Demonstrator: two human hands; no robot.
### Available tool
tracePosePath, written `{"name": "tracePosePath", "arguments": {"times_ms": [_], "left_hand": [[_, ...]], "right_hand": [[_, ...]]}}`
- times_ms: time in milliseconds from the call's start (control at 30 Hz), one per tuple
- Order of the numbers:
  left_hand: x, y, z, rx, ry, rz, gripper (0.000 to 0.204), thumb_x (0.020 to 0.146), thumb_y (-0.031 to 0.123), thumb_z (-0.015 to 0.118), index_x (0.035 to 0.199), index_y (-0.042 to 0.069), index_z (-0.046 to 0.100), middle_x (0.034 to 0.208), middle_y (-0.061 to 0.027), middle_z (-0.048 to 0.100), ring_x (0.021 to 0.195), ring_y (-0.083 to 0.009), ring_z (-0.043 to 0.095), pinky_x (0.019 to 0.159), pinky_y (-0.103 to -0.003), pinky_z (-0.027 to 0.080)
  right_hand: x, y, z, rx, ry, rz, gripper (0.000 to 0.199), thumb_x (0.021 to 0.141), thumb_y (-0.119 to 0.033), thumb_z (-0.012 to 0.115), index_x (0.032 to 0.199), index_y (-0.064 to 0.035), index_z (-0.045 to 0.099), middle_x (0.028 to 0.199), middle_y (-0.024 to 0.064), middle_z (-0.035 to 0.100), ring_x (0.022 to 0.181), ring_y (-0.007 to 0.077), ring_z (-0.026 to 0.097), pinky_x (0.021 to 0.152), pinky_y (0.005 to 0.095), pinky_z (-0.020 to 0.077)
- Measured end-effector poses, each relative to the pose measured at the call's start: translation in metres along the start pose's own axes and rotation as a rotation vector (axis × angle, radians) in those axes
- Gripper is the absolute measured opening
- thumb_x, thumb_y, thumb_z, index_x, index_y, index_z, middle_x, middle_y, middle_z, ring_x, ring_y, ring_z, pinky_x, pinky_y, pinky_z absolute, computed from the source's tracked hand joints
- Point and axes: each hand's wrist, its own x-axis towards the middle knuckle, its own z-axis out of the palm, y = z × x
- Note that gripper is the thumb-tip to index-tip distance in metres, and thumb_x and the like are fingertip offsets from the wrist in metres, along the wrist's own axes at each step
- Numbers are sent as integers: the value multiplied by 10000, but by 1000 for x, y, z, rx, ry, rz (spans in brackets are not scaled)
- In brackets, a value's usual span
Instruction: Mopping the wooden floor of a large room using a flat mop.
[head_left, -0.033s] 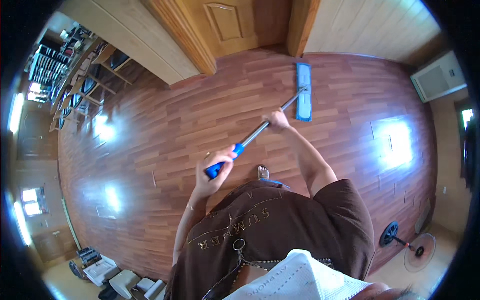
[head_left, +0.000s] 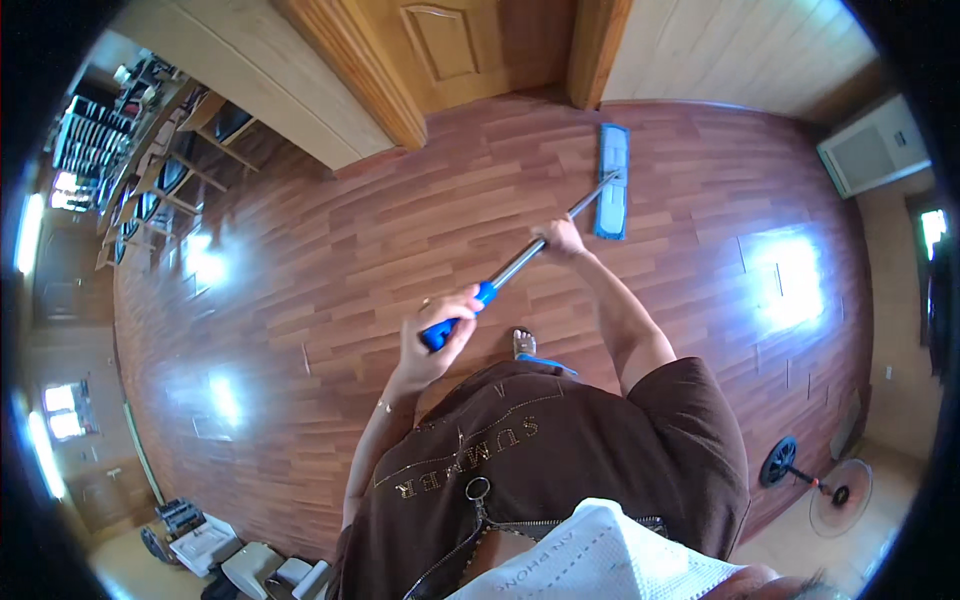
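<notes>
My left hand (head_left: 440, 330) clamps the blue grip and my right hand (head_left: 562, 238) the metal shaft of the flat mop (head_left: 611, 180), its pad at one o'clock beside the door (head_left: 470, 50); most wooden floor (head_left: 330, 260) looks unswept.

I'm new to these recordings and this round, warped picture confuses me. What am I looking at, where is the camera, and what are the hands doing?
There is no machine here, only a person at work. The camera sits on the person's head and looks down, so you see their brown shirt at the bottom and both forearms reaching away. The wide lens bends straight edges, which is why the room looks round.

The left hand is closed around the blue grip at the top end of a mop. The right hand holds the metal pole further down. The flat blue mop head lies on the reddish wood floor, close to a wooden door. A fan stands at lower right, and shelves line the left wall.
</notes>
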Motion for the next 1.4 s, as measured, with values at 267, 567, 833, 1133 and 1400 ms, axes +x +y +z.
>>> {"name": "tracePosePath", "arguments": {"times_ms": [267,567,833,1133,1400], "left_hand": [[43,8,47,-174,-357,159,101,777,-6,678,852,35,623,924,-91,675,1062,-296,627,946,-404,470],[14,44,9,-296,-483,60,58,810,-15,652,848,26,636,914,-97,676,1050,-283,619,992,-433,437],[-70,93,-48,-39,-327,86,47,763,7,667,788,33,634,883,-102,693,1012,-303,653,879,-382,479],[-174,144,-84,304,-13,391,68,734,128,672,747,82,624,791,-67,698,848,-247,698,696,-340,496],[-215,181,-96,433,80,594,321,802,372,670,847,57,630,744,-59,687,709,-220,681,577,-331,458]], "right_hand": [[-94,65,9,131,456,206,184,591,-164,626,607,-133,446,652,42,522,756,273,568,727,414,390],[-153,-8,24,220,597,307,149,521,-131,647,562,-137,504,631,46,555,730,274,579,714,405,391],[-147,-104,28,365,446,79,131,573,-173,647,594,-134,523,623,74,553,707,315,576,651,439,414],[-119,-219,37,397,152,-253,230,636,-182,691,626,-98,477,618,104,560,656,352,581,650,470,458],[-115,-285,29,518,-45,-527,196,600,-237,656,612,-100,515,599,135,549,620,378,564,536,479,421]]}}
